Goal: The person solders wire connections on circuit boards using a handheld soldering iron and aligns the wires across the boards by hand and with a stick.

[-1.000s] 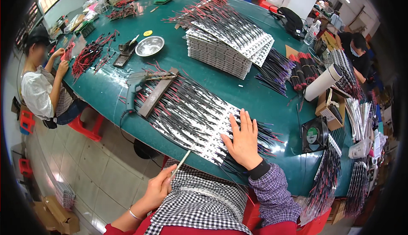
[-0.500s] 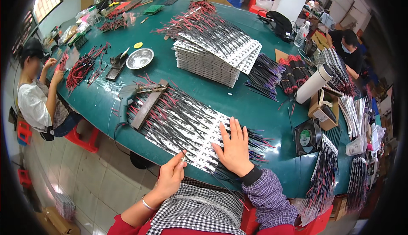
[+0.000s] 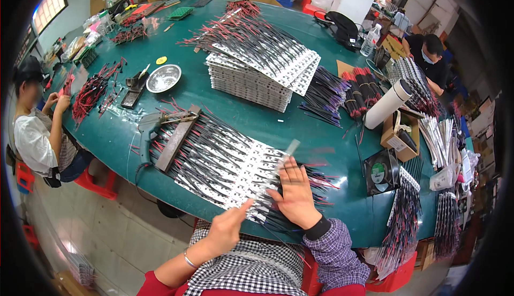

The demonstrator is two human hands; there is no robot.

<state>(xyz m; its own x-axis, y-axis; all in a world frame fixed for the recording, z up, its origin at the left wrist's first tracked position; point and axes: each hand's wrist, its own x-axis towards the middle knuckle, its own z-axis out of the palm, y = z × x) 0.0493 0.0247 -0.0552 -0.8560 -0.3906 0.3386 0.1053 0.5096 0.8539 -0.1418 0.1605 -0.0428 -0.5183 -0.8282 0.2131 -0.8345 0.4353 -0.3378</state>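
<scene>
White perforated panels with black and red wires (image 3: 214, 165) lie on the table in front of me. My left hand (image 3: 227, 230) is closed at the near edge of this sheet, its fingertips pinching the near end of a narrow whitish strip (image 3: 292, 146). The strip slants away across the sheet, smeared by motion, and its far end passes beside my right fingertips. My right hand (image 3: 297, 198) lies palm down with fingers stretched out, over the right part of the wired panels. Wire ends stick out beyond that hand.
A metal bar (image 3: 178, 145) lies across the sheet's left part, beside a glue gun (image 3: 147, 135). Farther back stand a tall stack of white panels (image 3: 249, 84) and a metal bowl (image 3: 164, 78). At right are a white bottle (image 3: 388, 104) and a fan (image 3: 382, 172). Other people sit around the table.
My left hand has moved slightly right and nearer to me. The whitish strip now shows blurred between my hands. My right hand stays flat, its fingers closer together. The view has shifted slightly.
</scene>
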